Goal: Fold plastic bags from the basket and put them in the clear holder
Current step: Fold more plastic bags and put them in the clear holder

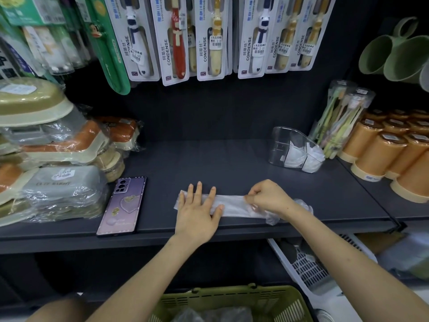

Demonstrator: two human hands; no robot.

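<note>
A translucent plastic bag (232, 205), folded into a long narrow strip, lies along the front of the dark shelf (209, 163). My left hand (197, 210) presses flat on the strip's left end with straight fingers. My right hand (267, 197) pinches the strip near its right part, where the loose handle end (299, 205) bunches behind my wrist. The clear holder (296, 147) stands at the back right of the shelf with folded white bags inside. The green basket (234, 303) sits below at the bottom edge, with crumpled bags in it.
A purple phone (123, 205) lies left of the bag. Wrapped soap boxes (58, 163) are stacked at the left, orange cups (394, 149) at the right. Toothbrush packs (209, 36) hang above. A white basket (308, 268) sits under the shelf at the right.
</note>
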